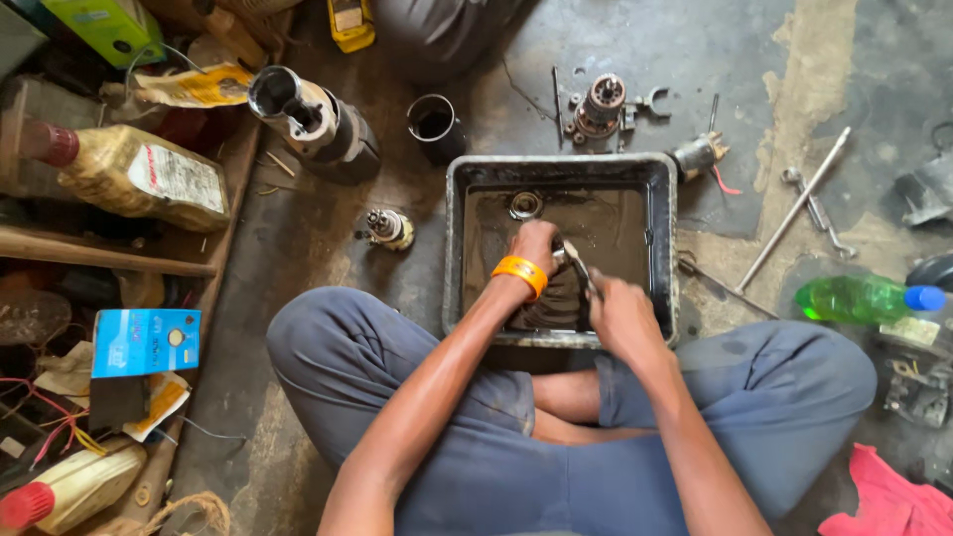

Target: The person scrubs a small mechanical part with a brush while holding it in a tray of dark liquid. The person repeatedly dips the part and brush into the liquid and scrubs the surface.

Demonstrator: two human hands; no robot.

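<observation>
Landmark: a square black wash tray (455,248) of dark, oily liquid sits on the concrete floor in front of the seated person's crossed legs.
Far left of the tray: a yellowish plastic bottle with a red cap (134,174) lies on a wooden shelf; below it rests a blue carton (146,341).
Upper left of the tray: a cylindrical metal motor housing (316,124) lies tilted, with a black cup (434,127) just beside the tray's corner.
Left of the tray: a small metal rotor part (389,228) stands on the floor, near the wall.
Inside the tray: a round metal ring (525,204) lies in the liquid near the far wall.
Left hand (534,244): over the liquid, orange wristband (521,273) on the wrist, fingers curled shut around a small metal part I cannot make out.
Right hand (620,316): above the tray's near right side, fingers closed on a slim metal tool (579,266) that reaches to the left hand.
Behind the tray: a geared armature (600,104).
Right of the tray: a long metal rod (794,208), then a green plastic bottle with a blue cap (859,298).
</observation>
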